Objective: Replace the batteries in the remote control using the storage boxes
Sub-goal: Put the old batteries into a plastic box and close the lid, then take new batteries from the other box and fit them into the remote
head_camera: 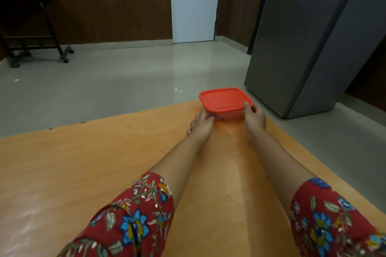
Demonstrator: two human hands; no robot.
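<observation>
One storage box (226,103), clear-bodied with a red lid (224,98), stands at the far edge of the table (83,162), close to the corner nearest the grey cabinet (302,48). The lid is seated flat and appears fully closed. Dark contents show faintly through the near wall of the box; what they are cannot be told.

Both arms are stretched full length toward the box. The left hand (201,124) is against the box's near-left corner, fingers curled onto the wall below the lid rim. The right hand (254,119) is against the near-right side, thumb laid up over the lid edge. Each grip is closed on the box, one to each side of it, none of the fingers spread free. The box appears to rest on the table, not lifted.

Judgement: the two-sided hold suits a wide, shallow box that one hand would not span securely, and the box sits too far out to be opened comfortably where it is. The likely purpose is to draw it nearer, or to steady it while the lid is prised.

No remote control, no loose batteries and no second box are in view. On this showing the task is at an early stage, with the lid not yet off.
</observation>
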